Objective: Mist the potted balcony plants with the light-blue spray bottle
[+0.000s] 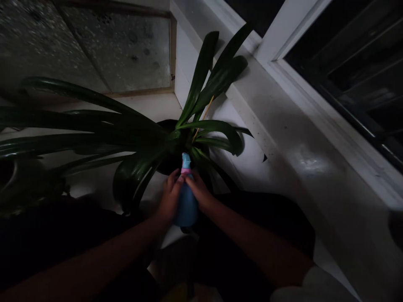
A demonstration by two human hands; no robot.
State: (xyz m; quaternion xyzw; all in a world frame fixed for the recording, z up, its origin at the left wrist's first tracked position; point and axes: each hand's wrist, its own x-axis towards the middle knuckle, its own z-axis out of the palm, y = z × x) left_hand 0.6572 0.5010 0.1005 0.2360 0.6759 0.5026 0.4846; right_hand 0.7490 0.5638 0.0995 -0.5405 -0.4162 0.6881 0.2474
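Observation:
Between my two hands is a blue spray bottle (pixel 186 207) with a pink collar and a light blue spray head, its top toward the plant. My left hand (pixel 170 193) is closed round the bottle's neck from the left. From the right, my right hand (pixel 198 188) grips the same neck, its thumb near the left one. Just beyond the spray head stands a potted plant (pixel 132 126) with long, dark green strap leaves spreading left and up. Its dark pot is mostly hidden by leaves. A thin yellow stick (pixel 203 117) rises among the leaves.
A white ledge (pixel 283 138) runs along the right below a white window frame (pixel 302 37). At the upper left is a speckled, framed panel (pixel 138 54). A second, dim pot (pixel 28 180) stands at the left edge. My dark-clothed knees (pixel 267 218) flank the bottle. The light is low.

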